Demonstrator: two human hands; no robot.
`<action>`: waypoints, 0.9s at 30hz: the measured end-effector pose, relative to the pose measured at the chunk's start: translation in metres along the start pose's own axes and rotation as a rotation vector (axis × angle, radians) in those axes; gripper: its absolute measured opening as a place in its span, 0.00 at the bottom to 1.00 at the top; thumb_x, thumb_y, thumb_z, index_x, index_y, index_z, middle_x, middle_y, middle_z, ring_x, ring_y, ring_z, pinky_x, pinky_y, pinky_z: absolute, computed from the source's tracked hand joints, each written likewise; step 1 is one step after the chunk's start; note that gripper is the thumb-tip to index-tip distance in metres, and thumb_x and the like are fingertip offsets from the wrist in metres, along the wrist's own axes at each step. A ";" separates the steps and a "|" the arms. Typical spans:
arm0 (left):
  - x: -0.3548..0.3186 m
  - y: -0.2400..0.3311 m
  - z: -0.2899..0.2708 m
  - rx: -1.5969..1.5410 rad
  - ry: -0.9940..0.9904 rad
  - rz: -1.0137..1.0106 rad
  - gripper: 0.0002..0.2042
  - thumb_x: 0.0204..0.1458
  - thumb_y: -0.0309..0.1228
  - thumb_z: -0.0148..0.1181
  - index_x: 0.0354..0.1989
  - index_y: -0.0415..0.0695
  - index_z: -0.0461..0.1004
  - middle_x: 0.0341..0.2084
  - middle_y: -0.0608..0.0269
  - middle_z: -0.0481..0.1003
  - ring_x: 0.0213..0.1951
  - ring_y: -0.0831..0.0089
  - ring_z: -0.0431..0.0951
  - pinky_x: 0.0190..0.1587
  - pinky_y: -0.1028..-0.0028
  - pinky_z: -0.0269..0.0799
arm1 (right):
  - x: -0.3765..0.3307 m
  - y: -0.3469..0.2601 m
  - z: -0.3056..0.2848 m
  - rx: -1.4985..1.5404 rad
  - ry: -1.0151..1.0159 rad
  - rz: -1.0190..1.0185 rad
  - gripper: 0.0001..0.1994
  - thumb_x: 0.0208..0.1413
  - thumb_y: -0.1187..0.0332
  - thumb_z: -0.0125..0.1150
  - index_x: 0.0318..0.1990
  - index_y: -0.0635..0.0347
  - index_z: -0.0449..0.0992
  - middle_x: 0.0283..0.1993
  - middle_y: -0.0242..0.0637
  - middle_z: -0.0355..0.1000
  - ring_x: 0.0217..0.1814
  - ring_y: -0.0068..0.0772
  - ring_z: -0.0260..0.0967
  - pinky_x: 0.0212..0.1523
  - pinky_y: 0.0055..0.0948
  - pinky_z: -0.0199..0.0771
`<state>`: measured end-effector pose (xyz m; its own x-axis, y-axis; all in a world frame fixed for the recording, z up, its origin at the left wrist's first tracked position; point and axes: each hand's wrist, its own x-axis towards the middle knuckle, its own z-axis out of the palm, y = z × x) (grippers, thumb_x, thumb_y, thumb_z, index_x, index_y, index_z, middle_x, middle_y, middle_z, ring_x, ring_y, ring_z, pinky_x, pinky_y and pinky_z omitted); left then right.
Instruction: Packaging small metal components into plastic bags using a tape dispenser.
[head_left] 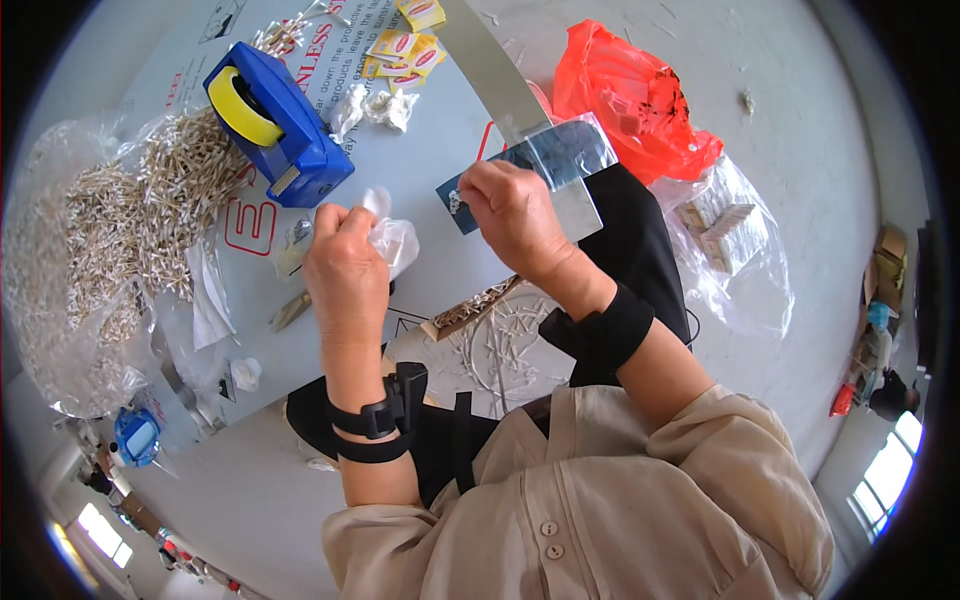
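My left hand [345, 265] is closed over the grey table, its fingertips pinching a small crumpled translucent plastic bag [398, 247]. My right hand [512, 212] is closed too, above a dark blue flat packet [572, 150] with a clear shiny film. What its fingertips hold, if anything, is hidden. Just beyond my left hand stands a blue tape dispenser [310, 150] carrying a roll of yellow tape [240, 108]. Left of it, a big heap of cotton swabs [155, 200] spills from a large clear bag [60, 260].
Yellow sachets [405, 55] and crumpled white plastic [390, 110] lie toward the far edge. A red plastic bag [635, 95] and a clear bag of white packs [725, 225] are at the right. Loose swabs fill a container [490, 345] by my lap.
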<state>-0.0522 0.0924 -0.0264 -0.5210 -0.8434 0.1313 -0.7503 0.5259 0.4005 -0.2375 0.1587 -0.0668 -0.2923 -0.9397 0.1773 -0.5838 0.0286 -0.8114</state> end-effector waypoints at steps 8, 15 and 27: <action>-0.020 0.032 0.022 0.118 0.001 0.077 0.14 0.42 0.20 0.61 0.38 0.32 0.69 0.37 0.49 0.66 0.39 0.54 0.71 0.43 0.62 0.71 | 0.000 0.001 -0.005 0.203 -0.114 0.266 0.07 0.46 0.75 0.66 0.33 0.68 0.77 0.27 0.40 0.72 0.28 0.28 0.71 0.29 0.29 0.70; -0.030 0.019 0.035 0.166 -0.092 0.156 0.09 0.40 0.19 0.57 0.33 0.34 0.70 0.33 0.53 0.68 0.39 0.56 0.72 0.39 0.65 0.74 | 0.017 0.002 0.013 -0.443 -0.240 -0.202 0.07 0.46 0.74 0.63 0.29 0.65 0.70 0.29 0.45 0.67 0.36 0.49 0.71 0.35 0.39 0.72; -0.013 0.000 0.031 0.184 0.041 0.281 0.10 0.41 0.20 0.56 0.35 0.35 0.72 0.41 0.53 0.70 0.42 0.55 0.71 0.45 0.65 0.72 | -0.071 -0.034 -0.022 0.349 -0.542 0.381 0.07 0.47 0.77 0.65 0.25 0.67 0.70 0.20 0.38 0.69 0.22 0.29 0.67 0.25 0.28 0.66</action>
<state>-0.0580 0.1067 -0.0558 -0.7036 -0.6646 0.2515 -0.6428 0.7462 0.1734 -0.2133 0.2317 -0.0399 0.0402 -0.9252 -0.3773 -0.2161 0.3606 -0.9073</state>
